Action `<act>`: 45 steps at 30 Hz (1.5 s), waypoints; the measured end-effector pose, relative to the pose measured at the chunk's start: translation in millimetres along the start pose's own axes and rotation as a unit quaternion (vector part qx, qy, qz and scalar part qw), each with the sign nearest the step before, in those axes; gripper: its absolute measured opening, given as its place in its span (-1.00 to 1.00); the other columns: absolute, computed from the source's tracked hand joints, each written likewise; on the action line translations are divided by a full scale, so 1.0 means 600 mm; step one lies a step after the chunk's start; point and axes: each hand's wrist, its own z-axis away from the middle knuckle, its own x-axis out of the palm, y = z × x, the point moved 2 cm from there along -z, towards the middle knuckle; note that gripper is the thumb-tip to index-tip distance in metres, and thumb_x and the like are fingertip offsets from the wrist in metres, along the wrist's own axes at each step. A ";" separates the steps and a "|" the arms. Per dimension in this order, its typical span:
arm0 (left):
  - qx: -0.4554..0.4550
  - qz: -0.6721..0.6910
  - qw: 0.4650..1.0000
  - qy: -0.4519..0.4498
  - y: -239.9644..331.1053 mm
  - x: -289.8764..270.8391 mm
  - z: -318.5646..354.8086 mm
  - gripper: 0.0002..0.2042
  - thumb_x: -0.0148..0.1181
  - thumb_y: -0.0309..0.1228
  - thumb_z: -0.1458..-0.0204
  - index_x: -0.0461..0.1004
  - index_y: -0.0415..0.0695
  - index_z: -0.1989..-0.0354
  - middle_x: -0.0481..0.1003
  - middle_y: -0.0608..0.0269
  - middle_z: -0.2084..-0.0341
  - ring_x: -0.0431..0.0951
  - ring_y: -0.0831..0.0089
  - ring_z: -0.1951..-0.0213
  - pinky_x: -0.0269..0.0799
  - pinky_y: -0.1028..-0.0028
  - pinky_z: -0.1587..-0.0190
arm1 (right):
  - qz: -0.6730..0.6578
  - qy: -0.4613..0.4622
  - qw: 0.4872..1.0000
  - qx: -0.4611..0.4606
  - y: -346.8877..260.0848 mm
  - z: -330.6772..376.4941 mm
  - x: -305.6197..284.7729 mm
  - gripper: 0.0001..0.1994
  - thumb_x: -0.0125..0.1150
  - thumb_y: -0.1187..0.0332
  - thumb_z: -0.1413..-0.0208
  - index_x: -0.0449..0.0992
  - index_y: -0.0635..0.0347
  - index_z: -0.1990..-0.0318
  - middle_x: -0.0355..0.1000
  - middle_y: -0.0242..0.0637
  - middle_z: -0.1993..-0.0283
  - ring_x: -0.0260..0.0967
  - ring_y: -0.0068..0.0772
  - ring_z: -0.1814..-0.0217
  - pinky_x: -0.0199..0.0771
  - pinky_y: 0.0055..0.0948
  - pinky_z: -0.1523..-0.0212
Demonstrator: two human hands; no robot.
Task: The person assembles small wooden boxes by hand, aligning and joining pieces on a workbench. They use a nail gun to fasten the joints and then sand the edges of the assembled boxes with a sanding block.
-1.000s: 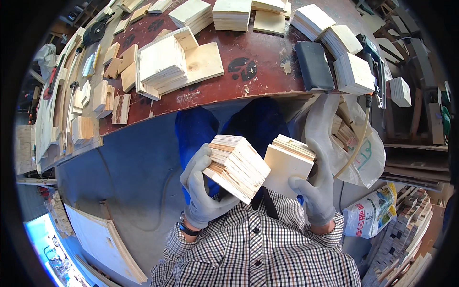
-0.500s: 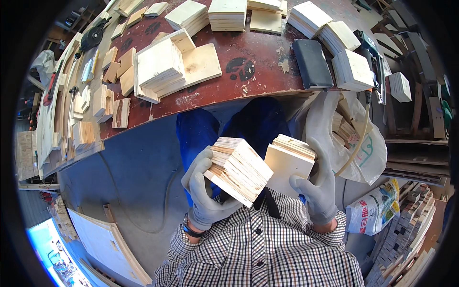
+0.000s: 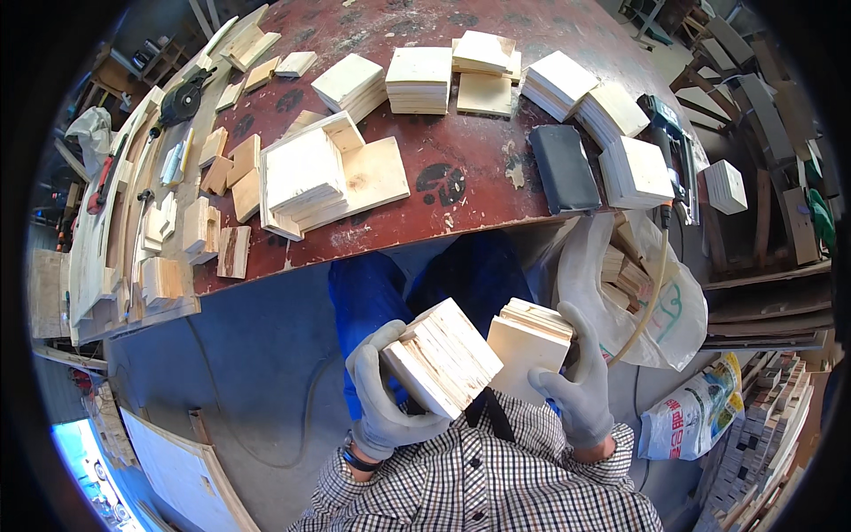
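Observation:
Both of my hands wear pale grey work gloves and hold wood over my lap. My left hand [image 3: 385, 399] grips a thick stack of square plywood pieces [image 3: 445, 356], tilted so its layered edges face up. In my right hand [image 3: 581, 381] is a thinner stack of plywood squares [image 3: 530, 341], its flat pale face turned toward me and my thumb along its lower edge. The two stacks lean close together, their near corners almost meeting. Part of each hand's fingers is hidden behind the wood.
A red worktable [image 3: 399, 191] stands ahead, bearing several plywood stacks [image 3: 418, 82], a box-like plywood pile [image 3: 306, 182], a black block [image 3: 563, 168] and a nail gun [image 3: 667, 146]. A white sack of offcuts [image 3: 678, 310] with a hose [image 3: 653, 297] is at right.
My left hand has turned its stack, so more of a flat face shows. The right-hand stack has shifted slightly left and down. The view has tilted up, showing more of the table.

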 end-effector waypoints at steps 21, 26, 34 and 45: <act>0.047 -0.016 0.999 -0.016 -0.003 0.001 -0.054 0.25 0.73 -0.30 0.32 -0.07 -0.29 -0.55 0.24 -0.12 -0.36 0.32 0.03 -0.35 0.43 0.18 -0.32 | 0.036 -0.015 0.999 -0.002 0.007 0.000 -0.004 0.04 0.63 0.01 0.09 0.24 0.27 -0.51 0.27 -0.11 -0.30 0.36 -0.15 -0.35 0.41 -0.20 -0.36; 0.129 -0.067 0.989 -0.016 -0.005 0.010 -0.169 0.12 0.63 -0.42 0.23 0.02 -0.26 -0.54 0.21 -0.10 -0.39 0.27 -0.06 -0.37 0.31 0.06 -0.39 | 0.008 0.012 1.000 0.016 -0.010 0.002 -0.006 0.05 0.62 0.00 0.12 0.24 0.24 -0.52 0.28 -0.10 -0.29 0.31 -0.15 -0.38 0.37 -0.18 -0.38; 0.153 -0.088 0.981 -0.081 -0.013 0.090 -0.382 -0.11 0.42 -0.41 0.15 0.19 -0.19 -0.47 0.29 -0.11 -0.26 0.35 -0.10 -0.30 0.33 0.11 -0.39 | -0.021 0.045 0.998 0.024 -0.001 0.017 -0.028 0.04 0.62 0.05 0.13 0.24 0.26 -0.51 0.28 -0.11 -0.39 0.29 -0.18 -0.43 0.30 -0.23 -0.41; 0.139 -0.125 0.977 -0.101 -0.013 0.125 -0.338 -0.10 0.48 -0.40 0.20 0.22 -0.20 -0.43 0.34 -0.07 -0.22 0.34 -0.09 -0.30 0.32 0.07 -0.38 | -0.063 0.084 0.993 0.061 0.019 0.020 -0.059 0.01 0.63 0.16 0.10 0.22 0.26 -0.52 0.31 -0.12 -0.39 0.31 -0.20 -0.41 0.28 -0.23 -0.45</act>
